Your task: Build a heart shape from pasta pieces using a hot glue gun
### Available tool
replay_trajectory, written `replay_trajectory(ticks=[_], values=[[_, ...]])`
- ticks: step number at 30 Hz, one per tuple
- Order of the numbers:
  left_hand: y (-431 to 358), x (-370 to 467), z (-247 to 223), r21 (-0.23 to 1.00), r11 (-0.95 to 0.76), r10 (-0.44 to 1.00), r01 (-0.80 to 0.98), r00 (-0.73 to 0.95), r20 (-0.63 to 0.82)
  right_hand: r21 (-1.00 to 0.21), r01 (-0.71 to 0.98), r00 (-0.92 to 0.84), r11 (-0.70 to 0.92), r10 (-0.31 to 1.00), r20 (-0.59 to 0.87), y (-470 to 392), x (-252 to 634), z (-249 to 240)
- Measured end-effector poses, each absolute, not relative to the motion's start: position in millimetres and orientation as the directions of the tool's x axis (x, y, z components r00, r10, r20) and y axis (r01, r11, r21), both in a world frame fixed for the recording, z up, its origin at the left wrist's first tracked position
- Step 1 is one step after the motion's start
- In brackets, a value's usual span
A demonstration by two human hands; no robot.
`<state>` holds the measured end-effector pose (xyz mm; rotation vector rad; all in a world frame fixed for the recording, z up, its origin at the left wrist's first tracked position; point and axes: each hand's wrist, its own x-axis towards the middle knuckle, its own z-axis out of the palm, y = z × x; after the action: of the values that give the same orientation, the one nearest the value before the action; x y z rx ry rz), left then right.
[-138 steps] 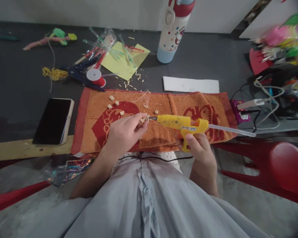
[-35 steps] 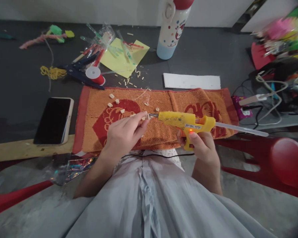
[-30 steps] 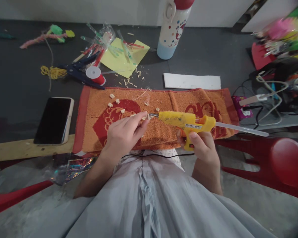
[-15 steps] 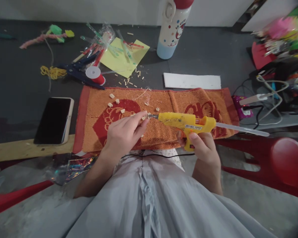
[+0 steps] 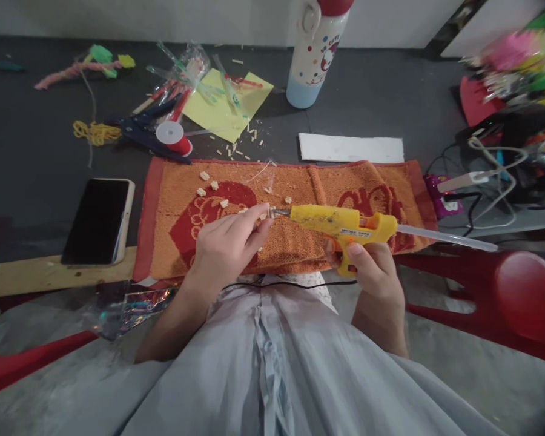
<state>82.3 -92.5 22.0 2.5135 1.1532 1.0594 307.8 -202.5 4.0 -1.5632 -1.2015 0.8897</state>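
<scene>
The left hand (image 5: 222,242) held a small pale piece (image 5: 271,213) pinched between thumb and fingers; the piece sat at the fingertips, on the hand's right side, over the orange towel (image 5: 290,242). The right hand (image 5: 375,269) gripped the handle of the yellow glue gun (image 5: 324,218), its body far of that hand and pointing left. The nozzle (image 5: 281,212) stood at the piece; contact could not be confirmed. Loose pale bits (image 5: 224,203) lay beyond the left hand.

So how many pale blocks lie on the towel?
At least 5: three blocks at the towel's upper left, a fourth block nearer the left hand, a fifth block just beyond the glue gun's nozzle. The hand may hide more; other bits are unclear.
</scene>
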Motion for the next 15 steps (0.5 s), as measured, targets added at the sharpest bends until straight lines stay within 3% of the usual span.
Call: replay_trajectory(ticks=[7, 15], values=[[-92.4, 82.1, 20.7, 0.485, -0.628, 0.77, 0.609, 0.39, 0.506, -0.969, 0.228, 0.207, -0.095, 0.977, -0.047, -204.4, 310.1, 6.3], [-94.1, 83.9, 21.3, 0.701, -0.435, 0.9, 0.565, 0.254, 0.354, -0.986, 0.165, 0.152, -0.026, 0.988, -0.001, -197.6, 309.9, 10.1]])
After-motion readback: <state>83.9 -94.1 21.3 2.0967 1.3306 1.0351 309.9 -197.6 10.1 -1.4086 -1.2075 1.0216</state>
